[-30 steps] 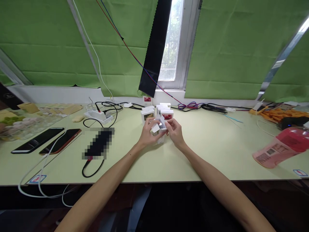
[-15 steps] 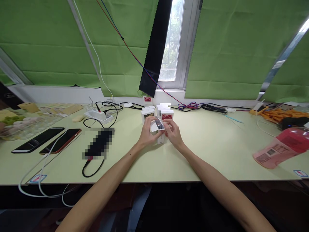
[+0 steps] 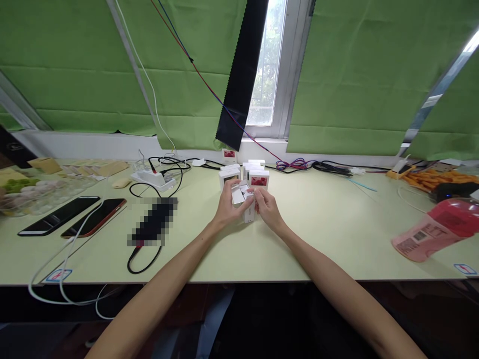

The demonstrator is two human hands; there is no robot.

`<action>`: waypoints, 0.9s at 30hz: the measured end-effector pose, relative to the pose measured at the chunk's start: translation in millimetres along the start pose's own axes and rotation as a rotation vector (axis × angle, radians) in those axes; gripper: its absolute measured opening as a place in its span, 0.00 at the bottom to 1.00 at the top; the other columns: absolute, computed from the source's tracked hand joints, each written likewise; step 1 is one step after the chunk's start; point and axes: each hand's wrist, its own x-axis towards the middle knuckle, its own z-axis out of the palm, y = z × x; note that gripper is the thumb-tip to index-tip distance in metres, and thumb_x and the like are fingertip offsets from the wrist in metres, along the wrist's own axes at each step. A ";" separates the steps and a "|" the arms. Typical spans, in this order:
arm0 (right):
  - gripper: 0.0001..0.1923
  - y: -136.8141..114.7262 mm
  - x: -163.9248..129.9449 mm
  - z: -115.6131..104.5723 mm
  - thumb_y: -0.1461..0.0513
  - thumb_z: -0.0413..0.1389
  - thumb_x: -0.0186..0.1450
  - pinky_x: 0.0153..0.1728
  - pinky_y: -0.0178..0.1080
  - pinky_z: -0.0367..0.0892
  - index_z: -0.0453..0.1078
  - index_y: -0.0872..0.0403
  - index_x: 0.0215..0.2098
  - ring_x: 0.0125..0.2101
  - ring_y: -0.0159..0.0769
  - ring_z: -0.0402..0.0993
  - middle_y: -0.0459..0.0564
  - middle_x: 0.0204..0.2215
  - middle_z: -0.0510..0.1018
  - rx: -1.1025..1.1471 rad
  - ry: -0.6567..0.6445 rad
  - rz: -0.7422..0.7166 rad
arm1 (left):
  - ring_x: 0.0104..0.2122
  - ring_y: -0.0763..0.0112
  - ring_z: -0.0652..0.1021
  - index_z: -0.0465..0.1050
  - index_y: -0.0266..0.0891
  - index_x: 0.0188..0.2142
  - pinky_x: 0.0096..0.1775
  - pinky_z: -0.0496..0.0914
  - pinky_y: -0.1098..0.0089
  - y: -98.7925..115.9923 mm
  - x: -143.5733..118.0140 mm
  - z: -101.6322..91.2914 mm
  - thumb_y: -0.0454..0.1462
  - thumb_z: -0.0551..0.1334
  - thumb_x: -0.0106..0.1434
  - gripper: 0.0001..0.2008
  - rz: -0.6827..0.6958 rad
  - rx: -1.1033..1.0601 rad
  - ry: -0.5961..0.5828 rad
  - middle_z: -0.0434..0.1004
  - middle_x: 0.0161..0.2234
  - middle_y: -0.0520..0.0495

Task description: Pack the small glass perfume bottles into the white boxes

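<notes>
A small white box (image 3: 249, 215) stands upright on the table with its top flaps raised. My left hand (image 3: 229, 207) is wrapped round its left side, the thumb along the near edge of the opening. My right hand (image 3: 268, 208) is at the right side, its fingers closed at the rim of the box. Inside the opening a small dark thing shows, too small to name. Right behind my hands stand more white boxes (image 3: 229, 174), some with a picture on the front, such as the box with red fruit (image 3: 259, 181).
To the left lie two phones (image 3: 60, 216), a blurred-out dark device (image 3: 154, 222) on a cable, and a white power strip (image 3: 157, 180). A pink bottle (image 3: 436, 229) stands at the right. Coiled cables (image 3: 331, 168) run along the back wall.
The shiny grey piece over the box opening no longer shows there; the white inside is visible now. My right fingers have shifted slightly at the rim, while my left hand stays in place.
</notes>
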 end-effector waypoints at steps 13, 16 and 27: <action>0.29 -0.4 -0.1 0.7 0.40 0.48 0.72 0.31 0.38 0.67 0.77 0.53 0.46 0.34 0.40 0.71 0.45 0.22 0.65 -0.003 -0.032 -0.013 | 0.49 0.57 0.78 0.64 0.45 0.54 0.50 0.74 0.55 1.9 0.0 0.0 0.47 0.66 0.64 0.22 0.033 0.017 0.036 0.73 0.51 0.42; 0.28 -0.9 -0.4 1.2 0.40 0.49 0.71 0.30 0.37 0.67 0.76 0.53 0.46 0.34 0.39 0.71 0.46 0.24 0.67 -0.001 -0.039 -0.028 | 0.49 0.57 0.78 0.64 0.45 0.53 0.51 0.74 0.54 1.8 0.2 0.2 0.47 0.65 0.64 0.21 0.031 -0.005 0.040 0.73 0.50 0.42; 0.20 1.1 -2.1 2.7 0.46 0.55 0.69 0.27 0.34 0.65 0.72 0.52 0.49 0.27 0.29 0.65 0.45 0.34 0.68 -0.020 -0.049 -0.101 | 0.45 0.59 0.78 0.66 0.44 0.50 0.48 0.75 0.57 -0.6 2.0 -1.5 0.48 0.63 0.66 0.17 0.044 -0.045 0.040 0.75 0.47 0.44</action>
